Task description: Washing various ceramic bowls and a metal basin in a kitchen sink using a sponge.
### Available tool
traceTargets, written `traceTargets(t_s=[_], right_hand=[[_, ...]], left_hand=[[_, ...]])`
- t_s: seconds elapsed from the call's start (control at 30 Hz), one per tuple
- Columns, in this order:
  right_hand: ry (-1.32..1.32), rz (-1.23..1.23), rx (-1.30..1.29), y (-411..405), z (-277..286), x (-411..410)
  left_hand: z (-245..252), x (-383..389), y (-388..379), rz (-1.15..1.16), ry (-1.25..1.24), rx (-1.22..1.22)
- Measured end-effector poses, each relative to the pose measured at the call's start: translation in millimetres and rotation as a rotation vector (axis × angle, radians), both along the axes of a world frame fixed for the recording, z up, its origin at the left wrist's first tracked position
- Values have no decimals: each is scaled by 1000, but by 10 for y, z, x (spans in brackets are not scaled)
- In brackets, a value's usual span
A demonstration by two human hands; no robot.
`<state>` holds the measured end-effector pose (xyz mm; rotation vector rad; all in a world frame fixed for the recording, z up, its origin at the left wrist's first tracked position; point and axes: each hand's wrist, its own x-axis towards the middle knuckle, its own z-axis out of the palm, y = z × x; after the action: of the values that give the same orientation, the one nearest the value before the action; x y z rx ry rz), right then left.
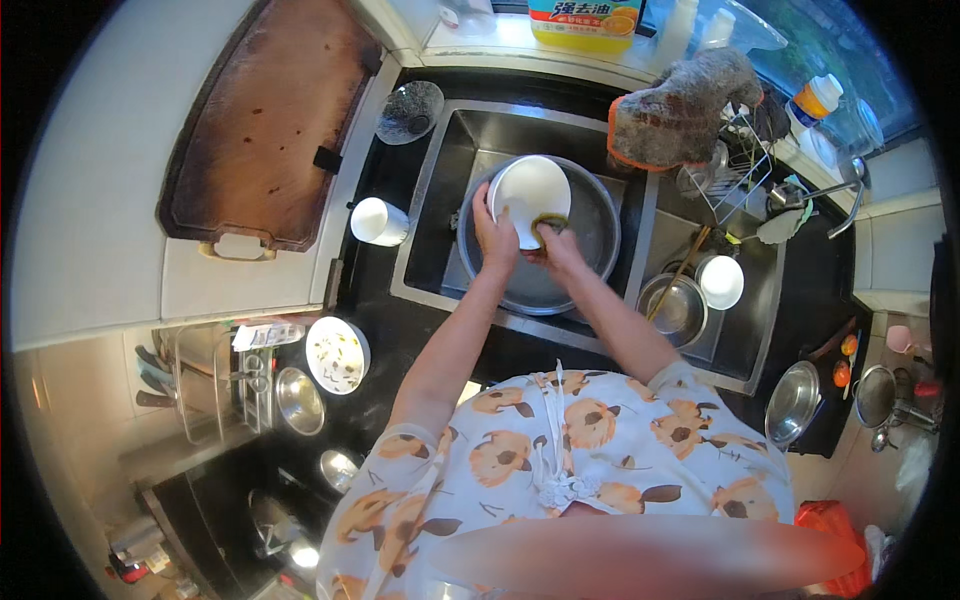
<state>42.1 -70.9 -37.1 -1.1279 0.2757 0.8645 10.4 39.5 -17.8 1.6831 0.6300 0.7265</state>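
Observation:
A white bowl [531, 189] is tilted in my left hand [496, 234], which grips it by its left side. My right hand [556, 249] presses a greenish scouring pad [551, 223] against the bowl's lower right edge. Both hands are above a large round metal basin [600, 289]. That basin sits in the left compartment of a stainless steel sink [480, 124]. Part of my right hand's fingers is hidden by the bowl and the pad.
The right sink compartment holds a metal pot [673, 311] with chopsticks across it and a white bowl [721, 283]. A grey cloth [686, 105] drapes over a wire rack [739, 172] beside the faucet [851, 187]. Left of the sink stand a white cup [379, 222] and a glass bowl [410, 112].

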Motion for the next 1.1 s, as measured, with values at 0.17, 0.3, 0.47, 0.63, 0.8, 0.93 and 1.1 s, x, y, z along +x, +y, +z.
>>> traceTargets(t_s=[0.17,0.3,0.47,0.63,0.8,0.93,1.1], right_hand=[[49,142,-20,-197,-205,356],[-254,406,-382,-130,-229,768],[-1183,575,-1058,-274,-178,972],[-1093,782,-1267,-14,-159,597],[-241,455,-806,-178,-743,495],[348,-126,-106,26,-667,7],[329,-85,-49,14,-585,61]], left_hand=[[-267,-1,-131,-23,-45,-381],[-642,-117,106,-182,209,-569],[-640,-98,131,-202,783,-436],[-1389,-390,671,-324,845,-198],[-717,-62,81,-47,953,-572],[-463,-69,-141,-108,617,-965],[-539,-22,-158,97,424,-373]])
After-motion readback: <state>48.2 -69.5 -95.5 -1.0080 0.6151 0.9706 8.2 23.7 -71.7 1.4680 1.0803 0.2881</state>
